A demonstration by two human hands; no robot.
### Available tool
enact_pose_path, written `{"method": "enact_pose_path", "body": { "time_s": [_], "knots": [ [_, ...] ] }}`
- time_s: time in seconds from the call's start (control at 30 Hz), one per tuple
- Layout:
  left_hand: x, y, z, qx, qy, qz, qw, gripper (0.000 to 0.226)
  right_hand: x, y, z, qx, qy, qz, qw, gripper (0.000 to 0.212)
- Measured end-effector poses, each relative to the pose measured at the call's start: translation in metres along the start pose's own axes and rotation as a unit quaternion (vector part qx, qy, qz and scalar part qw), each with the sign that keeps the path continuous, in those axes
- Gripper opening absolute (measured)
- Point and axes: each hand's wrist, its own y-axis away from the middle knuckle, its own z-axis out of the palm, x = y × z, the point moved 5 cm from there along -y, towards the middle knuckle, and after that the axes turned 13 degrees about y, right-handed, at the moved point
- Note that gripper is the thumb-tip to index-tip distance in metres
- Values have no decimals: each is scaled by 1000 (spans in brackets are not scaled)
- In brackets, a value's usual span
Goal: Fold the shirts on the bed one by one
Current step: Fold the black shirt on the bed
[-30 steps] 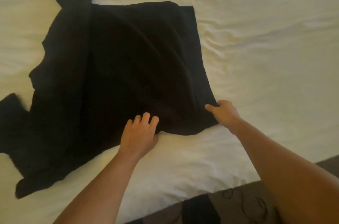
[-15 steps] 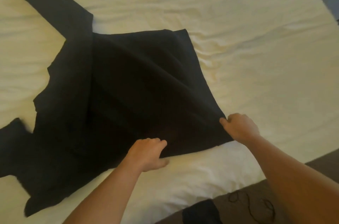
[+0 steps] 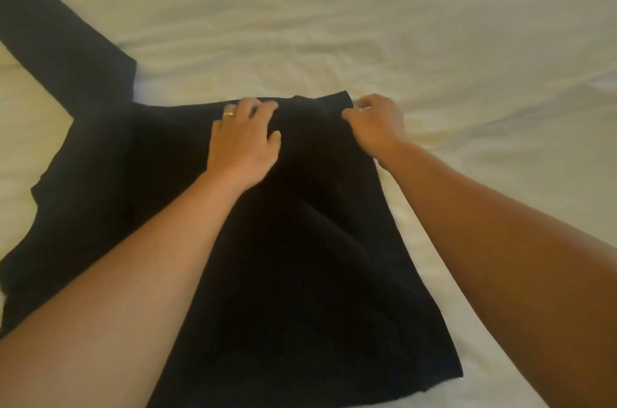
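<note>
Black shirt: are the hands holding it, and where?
Right hand pinches the black shirt at its far right corner. Left hand rests on the far edge, fingers spread; no clear grip.

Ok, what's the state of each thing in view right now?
black shirt: partly folded, flat on the bed, one sleeve stretched out far left.
left hand: fingers spread, pressing the shirt's far edge.
right hand: fingers curled, pinching the shirt's far corner.
bed sheet: wrinkled.

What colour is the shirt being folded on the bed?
Black, plain with no visible pattern: the shirt, seen in the head view.
</note>
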Motion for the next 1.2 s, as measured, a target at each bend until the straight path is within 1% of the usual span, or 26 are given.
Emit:
{"method": "enact_pose_path", "body": {
  "time_s": [0.07, 0.1, 0.17, 0.2, 0.23, 0.27, 0.33, 0.37, 0.43, 0.47, 0.53, 0.6, 0.67, 0.73, 0.83, 0.9, 1.0, 1.07, 1.13, 1.2],
  "knots": [
    [-3, -27, 5, -45, -34, -28, 998, 59, -6, -16, 2, -54, -39, 20, 998, 29],
    [-6, -36, 8, -68, -42, -44, 996, 59, -7, -21, 5, -94, -65, 35, 993, 27],
    [-6, -48, 9, -88, -56, -50, 993, 47, -8, -25, 7, -172, -97, 63, 978, 23],
    [-4, -52, 7, -76, -58, -40, 995, 36, -7, -30, 5, -190, -104, 66, 974, 21],
    [0, -57, 3, -51, -45, -31, 997, 26, -6, -37, 1, -185, -115, 59, 974, 18],
    [6, -62, -1, -16, -15, -28, 999, 19, -5, -47, -6, -157, -133, 47, 978, 13],
    [19, -77, -8, 61, 47, -33, 996, 15, -2, -68, -24, -59, -146, 32, 987, 9],
    [27, -86, -8, 85, 66, -38, 993, 14, -2, -77, -31, -14, -122, 24, 992, 11],
    [40, -101, -1, 95, 65, -48, 992, 12, -1, -86, -35, 47, -31, 7, 998, 20],
    [43, -104, 5, 83, 44, -54, 994, 17, 1, -88, -33, 58, 1, 2, 998, 25],
    [40, -100, 17, 51, -14, -59, 997, 40, 4, -84, -27, 55, 20, -3, 998, 33],
    [35, -79, 22, 52, -51, -42, 996, 55, 7, -70, -29, 57, 5, -9, 998, 36],
    [33, -46, 27, 55, -46, -27, 997, 59, 14, -46, -34, 74, 2, -18, 997, 40],
    [38, -2, 36, 36, -33, -12, 999, 59, 28, -13, -36, 86, 9, -5, 996, 42],
    [51, 78, 67, -29, -65, 44, 996, 58, 69, 51, -26, 46, 21, 53, 997, 30],
    [54, 128, 87, -74, -81, 61, 992, 58, 103, 99, -19, 21, 27, 81, 996, 20],
    [42, 188, 109, -127, -84, 10, 988, 65, 149, 163, -14, 25, 45, 112, 992, 17],
    [30, 220, 119, -144, -96, -28, 984, 73, 171, 193, -6, 13, 67, 131, 989, 19],
    [22, 240, 126, -149, -106, -41, 982, 79, 184, 209, 6, -30, 78, 134, 987, 24],
    [22, 248, 131, -155, -103, -48, 981, 82, 188, 214, 12, -71, 46, 142, 986, 25]
  ]
}}
